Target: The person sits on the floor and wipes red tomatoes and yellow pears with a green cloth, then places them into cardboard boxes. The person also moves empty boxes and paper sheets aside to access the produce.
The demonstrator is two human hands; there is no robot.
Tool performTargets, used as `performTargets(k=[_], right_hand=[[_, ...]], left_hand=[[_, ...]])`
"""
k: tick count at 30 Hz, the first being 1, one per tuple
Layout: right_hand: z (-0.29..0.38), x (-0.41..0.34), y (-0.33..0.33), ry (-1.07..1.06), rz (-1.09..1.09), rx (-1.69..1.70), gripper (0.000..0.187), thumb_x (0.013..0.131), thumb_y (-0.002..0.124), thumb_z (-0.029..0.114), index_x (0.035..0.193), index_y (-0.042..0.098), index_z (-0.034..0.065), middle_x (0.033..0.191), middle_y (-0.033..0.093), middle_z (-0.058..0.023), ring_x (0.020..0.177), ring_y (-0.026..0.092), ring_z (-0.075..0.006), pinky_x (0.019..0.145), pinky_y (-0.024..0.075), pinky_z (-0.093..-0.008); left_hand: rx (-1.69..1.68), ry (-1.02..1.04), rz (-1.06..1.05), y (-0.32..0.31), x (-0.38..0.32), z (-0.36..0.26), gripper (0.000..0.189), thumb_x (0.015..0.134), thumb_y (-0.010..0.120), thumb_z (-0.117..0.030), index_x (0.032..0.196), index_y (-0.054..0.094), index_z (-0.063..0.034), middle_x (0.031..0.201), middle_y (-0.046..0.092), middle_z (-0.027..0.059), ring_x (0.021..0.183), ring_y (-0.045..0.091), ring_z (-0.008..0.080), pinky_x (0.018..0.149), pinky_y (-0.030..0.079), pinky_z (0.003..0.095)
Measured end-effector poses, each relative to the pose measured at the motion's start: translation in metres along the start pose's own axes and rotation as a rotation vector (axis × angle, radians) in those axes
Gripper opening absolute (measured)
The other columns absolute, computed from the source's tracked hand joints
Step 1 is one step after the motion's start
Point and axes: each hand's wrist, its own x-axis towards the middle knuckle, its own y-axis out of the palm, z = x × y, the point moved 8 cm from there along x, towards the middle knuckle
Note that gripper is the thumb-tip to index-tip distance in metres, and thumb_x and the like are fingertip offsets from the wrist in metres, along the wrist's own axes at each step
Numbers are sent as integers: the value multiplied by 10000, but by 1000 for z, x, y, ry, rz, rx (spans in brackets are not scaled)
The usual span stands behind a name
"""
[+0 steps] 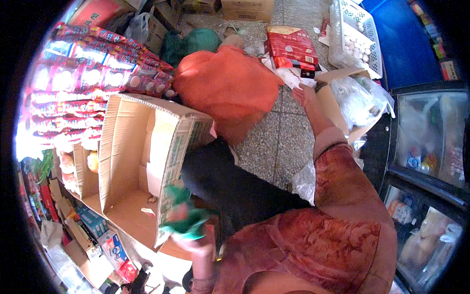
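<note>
Low in front of me, my left hand (pixel 191 244) is shut on a crumpled green cloth or mesh piece (pixel 189 211); both are blurred. This bundle is right beside the wall of a large open cardboard box (pixel 126 154), which lies tipped with scraps inside. My right hand (pixel 306 97) reaches forward over the floor, its fingertips at the edge of a white sheet or bag (pixel 297 78). Whether they grip it is unclear. Just beyond lies a red printed package (pixel 292 46). A full orange mesh sack (pixel 227 81) is between my two arms.
Behind the orange sack is a green sack (pixel 200 40). On the right stand a white plastic crate (pixel 336 44) of eggs, a carton (pixel 330 106) with clear plastic bags, and glass-door coolers (pixel 431 136). Hanging snack packets (pixel 84 77) line the left. The floor (pixel 262 147) is speckled tile.
</note>
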Motion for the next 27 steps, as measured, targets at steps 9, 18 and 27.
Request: performTargets(k=[9, 18, 27], right_hand=[[34, 89, 40, -118, -93, 192, 633, 821, 653, 385, 1298, 386, 65, 1279, 393, -259, 1064, 514, -345, 871, 497, -452], [34, 147, 64, -208, -148, 392, 246, 871, 584, 288, 1036, 601, 107, 902, 588, -55, 778, 571, -196, 588, 474, -347], [47, 171, 75, -362, -1, 328, 433, 857, 499, -10, 1285, 486, 51, 1009, 570, -73, 828, 560, -171, 797, 497, -351]], left_hand=[[363, 422, 298, 133, 42, -50, 277, 783, 597, -155, 1043, 663, -85, 965, 591, 85, 746, 575, 225, 611, 459, 326], [345, 448, 514, 165, 52, -53, 310, 811, 629, -266, 1098, 629, -148, 993, 610, 48, 778, 529, 159, 613, 387, 276], [232, 396, 552, 164, 56, -51, 429, 813, 610, -445, 1125, 612, -151, 1041, 582, 53, 816, 535, 164, 648, 386, 283]])
